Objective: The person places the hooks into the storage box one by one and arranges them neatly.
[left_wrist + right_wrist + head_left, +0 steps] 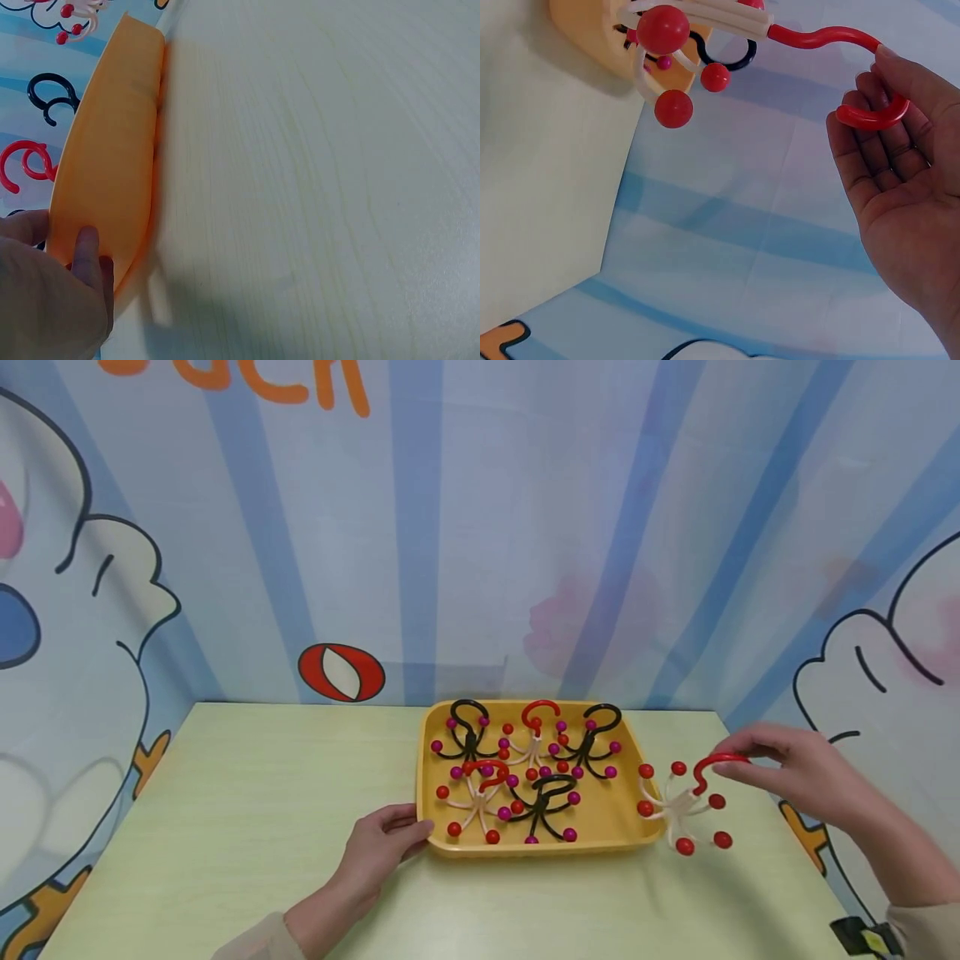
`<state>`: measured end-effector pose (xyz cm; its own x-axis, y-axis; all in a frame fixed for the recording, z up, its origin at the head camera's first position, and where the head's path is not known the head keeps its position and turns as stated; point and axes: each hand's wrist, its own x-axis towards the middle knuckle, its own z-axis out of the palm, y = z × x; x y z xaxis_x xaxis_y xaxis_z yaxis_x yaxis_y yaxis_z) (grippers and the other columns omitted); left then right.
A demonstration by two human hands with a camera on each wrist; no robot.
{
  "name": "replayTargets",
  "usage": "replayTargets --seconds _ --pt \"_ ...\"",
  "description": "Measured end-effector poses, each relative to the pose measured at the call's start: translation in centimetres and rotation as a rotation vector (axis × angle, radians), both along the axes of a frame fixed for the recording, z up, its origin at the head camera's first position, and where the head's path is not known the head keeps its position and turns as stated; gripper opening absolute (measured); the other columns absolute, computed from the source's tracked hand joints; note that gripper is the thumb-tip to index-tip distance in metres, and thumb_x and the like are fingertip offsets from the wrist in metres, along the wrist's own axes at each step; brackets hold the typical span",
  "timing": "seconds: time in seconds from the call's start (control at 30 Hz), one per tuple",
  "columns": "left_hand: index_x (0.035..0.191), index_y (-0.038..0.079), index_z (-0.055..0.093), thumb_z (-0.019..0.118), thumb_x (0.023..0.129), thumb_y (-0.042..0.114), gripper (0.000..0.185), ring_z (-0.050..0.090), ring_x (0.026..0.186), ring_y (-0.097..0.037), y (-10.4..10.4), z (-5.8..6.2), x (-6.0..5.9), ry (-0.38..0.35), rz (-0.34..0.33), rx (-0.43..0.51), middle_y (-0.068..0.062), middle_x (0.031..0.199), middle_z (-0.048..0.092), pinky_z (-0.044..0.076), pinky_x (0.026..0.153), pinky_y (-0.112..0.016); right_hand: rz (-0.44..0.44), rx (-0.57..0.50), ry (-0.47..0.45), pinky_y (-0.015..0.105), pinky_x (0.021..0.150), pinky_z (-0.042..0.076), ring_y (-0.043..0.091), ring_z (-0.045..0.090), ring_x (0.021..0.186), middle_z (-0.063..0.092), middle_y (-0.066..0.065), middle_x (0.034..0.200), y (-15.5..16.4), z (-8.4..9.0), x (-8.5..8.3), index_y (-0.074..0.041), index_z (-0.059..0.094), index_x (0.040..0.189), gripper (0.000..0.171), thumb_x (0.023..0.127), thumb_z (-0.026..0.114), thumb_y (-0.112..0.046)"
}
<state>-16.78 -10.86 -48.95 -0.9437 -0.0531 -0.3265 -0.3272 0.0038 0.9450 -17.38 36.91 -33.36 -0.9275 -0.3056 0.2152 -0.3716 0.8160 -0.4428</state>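
Observation:
A yellow tray [540, 847] sits mid-table and holds several hooked toys with ball-tipped arms: black ones with purple balls [468, 739] and white ones with red balls [476, 802]. My left hand [393, 839] grips the tray's front left corner. In the left wrist view the thumb [84, 251] lies on the tray's outer wall [112, 165]. Right of the tray, my right hand [757, 760] holds a white toy with red balls [678, 802] by its red hook [870, 116], which lies across the curled fingertips [889, 71]. The toy hangs just above the table beside the tray's corner [585, 22].
The pale green table [247, 827] stretches left of the tray and along the front. Cartoon-printed striped walls [480, 568] enclose the back and both sides. A small black object [862, 935] lies at the table's front right corner.

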Motion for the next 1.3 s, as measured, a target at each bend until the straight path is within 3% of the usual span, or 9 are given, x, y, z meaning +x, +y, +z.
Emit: replayTargets --seconds 0.37,0.67,0.93,1.3 --pt "0.134 -0.01 0.064 0.077 0.098 0.004 0.041 0.075 0.104 -0.024 0.0 0.0 0.0 0.005 0.0 0.005 -0.021 0.12 0.071 0.064 0.089 -0.035 0.124 0.05 0.011 0.027 0.081 0.059 0.002 0.066 0.092 0.072 -0.019 0.1 -3.9 -0.2 -2.5 -0.029 0.079 0.103 0.011 0.096 0.082 -0.021" --pt "0.135 -0.01 0.064 0.077 0.098 0.006 0.042 0.075 0.105 -0.024 -0.1 -0.1 -0.1 0.0 0.002 -0.009 -0.022 0.121 0.071 0.064 0.09 -0.035 0.196 0.017 -0.026 0.028 0.08 0.061 0.005 0.068 0.091 0.073 -0.016 0.099 -5.7 -1.5 -4.2 -0.024 0.081 0.104 0.013 0.095 0.083 -0.014" --pt "0.136 -0.009 0.063 0.077 0.099 0.008 0.043 0.074 0.104 -0.023 -0.1 -0.1 -0.1 -0.011 -0.003 -0.013 -0.021 0.122 0.07 0.064 0.09 -0.036 0.195 0.016 -0.081 0.026 0.079 0.061 0.009 0.067 0.089 0.073 -0.011 0.099 -6.7 -2.5 -4.8 -0.017 0.081 0.104 0.011 0.094 0.084 -0.014" --pt "0.136 -0.01 0.063 0.077 0.099 0.007 0.043 0.074 0.105 -0.024 -0.1 -0.1 -0.1 -0.003 -0.002 -0.012 -0.021 0.122 0.071 0.064 0.09 -0.035 0.194 0.041 -0.099 0.029 0.079 0.06 0.01 0.065 0.088 0.073 -0.01 0.098 -7.0 -3.5 -5.6 -0.018 0.08 0.103 0.01 0.094 0.084 -0.014"
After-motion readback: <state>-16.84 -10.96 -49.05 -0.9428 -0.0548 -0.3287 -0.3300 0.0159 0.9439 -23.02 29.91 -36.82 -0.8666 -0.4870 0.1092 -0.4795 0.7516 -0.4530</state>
